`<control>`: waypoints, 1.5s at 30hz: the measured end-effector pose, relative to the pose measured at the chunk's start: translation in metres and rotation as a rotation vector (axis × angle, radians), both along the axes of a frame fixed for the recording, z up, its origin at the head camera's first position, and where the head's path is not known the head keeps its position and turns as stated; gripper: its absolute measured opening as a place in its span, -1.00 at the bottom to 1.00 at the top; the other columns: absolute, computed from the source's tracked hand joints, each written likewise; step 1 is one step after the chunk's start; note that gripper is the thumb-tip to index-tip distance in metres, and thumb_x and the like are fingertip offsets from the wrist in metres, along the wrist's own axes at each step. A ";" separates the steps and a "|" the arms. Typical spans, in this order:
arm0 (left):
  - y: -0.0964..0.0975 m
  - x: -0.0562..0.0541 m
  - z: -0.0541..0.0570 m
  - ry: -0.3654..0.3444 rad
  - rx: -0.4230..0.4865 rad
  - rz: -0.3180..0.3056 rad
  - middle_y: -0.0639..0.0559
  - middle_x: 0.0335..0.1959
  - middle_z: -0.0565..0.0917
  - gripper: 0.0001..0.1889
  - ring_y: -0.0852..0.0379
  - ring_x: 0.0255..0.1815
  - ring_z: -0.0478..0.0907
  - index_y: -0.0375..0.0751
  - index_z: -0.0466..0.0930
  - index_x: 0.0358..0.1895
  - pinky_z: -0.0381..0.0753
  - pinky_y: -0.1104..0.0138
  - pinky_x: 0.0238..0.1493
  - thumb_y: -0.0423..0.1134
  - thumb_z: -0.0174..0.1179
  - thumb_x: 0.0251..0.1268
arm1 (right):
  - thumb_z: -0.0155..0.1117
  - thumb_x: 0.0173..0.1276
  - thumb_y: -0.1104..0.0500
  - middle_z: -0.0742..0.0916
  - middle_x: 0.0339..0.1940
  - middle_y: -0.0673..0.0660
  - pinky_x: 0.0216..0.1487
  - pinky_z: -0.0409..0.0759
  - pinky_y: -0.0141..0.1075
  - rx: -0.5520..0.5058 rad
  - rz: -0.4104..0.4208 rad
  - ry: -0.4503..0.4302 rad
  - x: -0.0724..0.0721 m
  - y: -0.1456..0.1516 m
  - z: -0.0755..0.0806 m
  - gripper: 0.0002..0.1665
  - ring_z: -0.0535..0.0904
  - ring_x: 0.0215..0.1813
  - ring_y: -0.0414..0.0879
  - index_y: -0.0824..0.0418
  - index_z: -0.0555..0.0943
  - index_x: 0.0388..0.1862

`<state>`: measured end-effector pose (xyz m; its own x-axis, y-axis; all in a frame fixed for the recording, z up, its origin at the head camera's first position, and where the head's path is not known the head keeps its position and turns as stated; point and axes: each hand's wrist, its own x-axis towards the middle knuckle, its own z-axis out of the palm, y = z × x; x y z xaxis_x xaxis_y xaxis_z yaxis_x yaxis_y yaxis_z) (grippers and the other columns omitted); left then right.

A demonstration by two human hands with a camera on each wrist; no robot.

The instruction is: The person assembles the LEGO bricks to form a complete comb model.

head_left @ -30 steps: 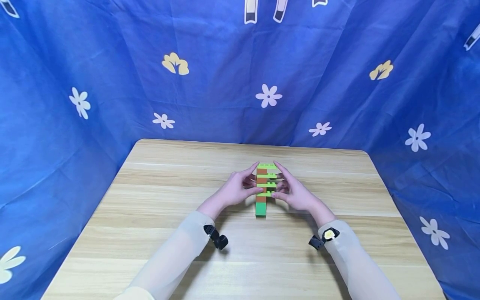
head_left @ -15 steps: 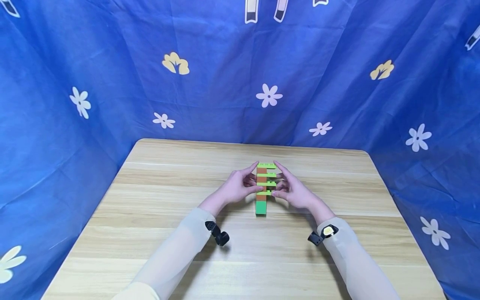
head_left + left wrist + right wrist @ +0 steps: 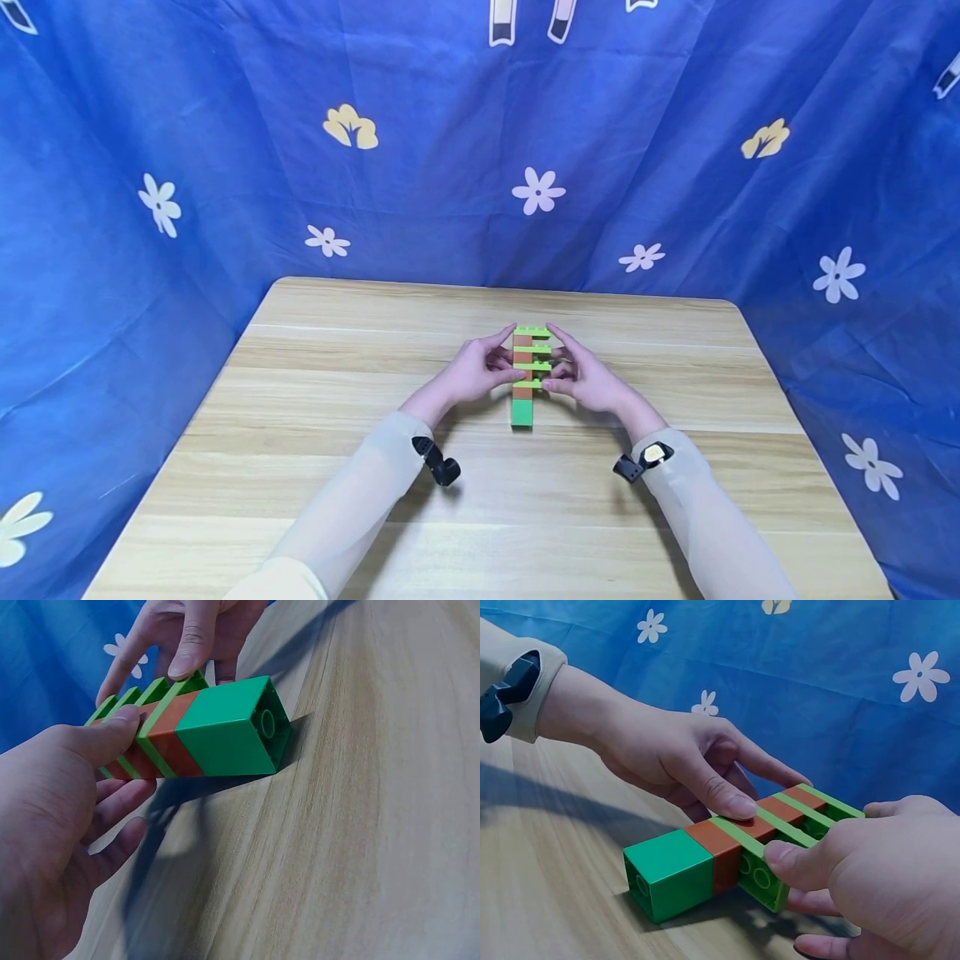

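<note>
Both hands hold a stack of toy building blocks. A green block [image 3: 522,413] forms its near end, with orange blocks [image 3: 717,844] beyond it alternating with several flat lime-green plates [image 3: 533,332] that jut out to the right. The stack lies tipped over, and in the left wrist view the hollow underside of the green block faces the wearer. My left hand [image 3: 468,372] grips the left side, thumb on an orange block. On the other side my right hand [image 3: 598,387] pinches the plates' jutting ends, its thumb on the nearest plate. Whether the stack touches the table is unclear.
A light wood-grain table [image 3: 360,333] with rounded far corners lies under the hands. Behind it and at both sides hangs a blue cloth [image 3: 442,167] with white flowers and yellow shapes. Each wrist carries a black camera mount [image 3: 437,462].
Hands and stack have shifted very slightly away from the wearer, and the plates' right ends appear a touch further left. Both hands keep the same grip.
</note>
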<state>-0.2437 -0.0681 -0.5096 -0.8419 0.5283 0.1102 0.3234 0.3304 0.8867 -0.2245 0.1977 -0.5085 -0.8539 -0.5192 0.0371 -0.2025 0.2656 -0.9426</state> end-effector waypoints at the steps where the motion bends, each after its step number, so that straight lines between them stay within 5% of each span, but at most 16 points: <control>1: 0.000 0.000 0.000 0.000 0.000 -0.001 -0.18 0.05 0.75 0.00 0.10 -0.05 0.76 -0.27 0.09 0.68 0.71 0.31 0.06 -0.19 0.53 0.31 | 0.43 0.37 0.47 0.49 0.39 0.49 0.15 0.70 -0.21 0.000 0.002 -0.002 -0.001 0.000 0.000 0.24 0.69 0.11 0.23 0.10 -0.11 0.79; 16: 0.001 -0.002 -0.005 -0.075 0.001 0.027 -0.10 0.07 0.77 -0.06 0.08 0.03 0.74 -0.26 0.10 0.69 0.68 0.25 0.16 -0.17 0.47 0.38 | 0.38 0.37 0.53 0.45 0.41 0.58 0.08 0.70 -0.29 -0.024 0.006 -0.058 -0.005 0.000 -0.003 0.20 0.70 0.06 0.20 0.24 -0.14 0.77; 45: 0.007 0.002 -0.008 -0.104 -0.029 0.103 -0.17 0.15 0.76 -0.15 -0.01 0.15 0.72 -0.29 0.17 0.66 0.65 0.19 0.23 -0.20 0.43 0.44 | 0.39 0.46 0.40 0.45 0.46 0.53 0.07 0.71 -0.26 0.032 -0.020 -0.113 -0.009 0.000 -0.008 0.11 0.71 0.11 0.16 0.27 -0.08 0.76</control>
<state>-0.2421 -0.0610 -0.5180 -0.8980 0.4400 0.0050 0.1930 0.3836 0.9031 -0.2331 0.1974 -0.5169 -0.8619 -0.5013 -0.0764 -0.0895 0.2987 -0.9501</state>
